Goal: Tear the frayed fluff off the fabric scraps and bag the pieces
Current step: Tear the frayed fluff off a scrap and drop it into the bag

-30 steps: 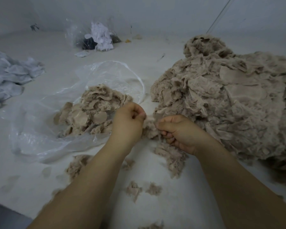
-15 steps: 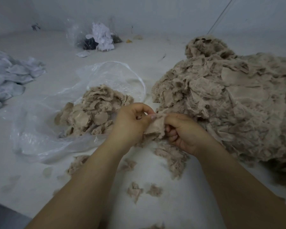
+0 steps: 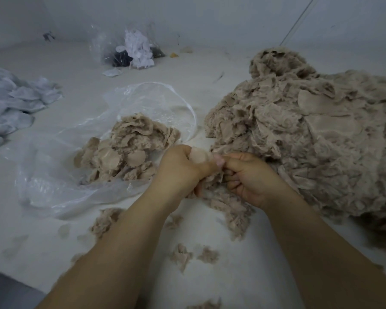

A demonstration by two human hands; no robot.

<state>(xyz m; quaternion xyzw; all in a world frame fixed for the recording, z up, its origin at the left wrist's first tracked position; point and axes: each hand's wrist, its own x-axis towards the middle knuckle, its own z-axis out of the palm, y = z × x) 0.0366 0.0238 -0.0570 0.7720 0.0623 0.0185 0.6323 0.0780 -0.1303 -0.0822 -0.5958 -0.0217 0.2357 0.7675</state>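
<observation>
"Where's the scrap (image 3: 198, 155)?"
"Pinched between both hands: left hand (image 3: 181, 168) grips the round piece, right hand (image 3: 247, 175) grips its fluff."
"And the bag (image 3: 143, 103)?"
"At ten o'clock, nearest the left hand, mouth open."

Only one view: the head camera looks forward and down, close above both forearms, toward the white table (image 3: 265, 275); far edges look perhaps distorted.
</observation>
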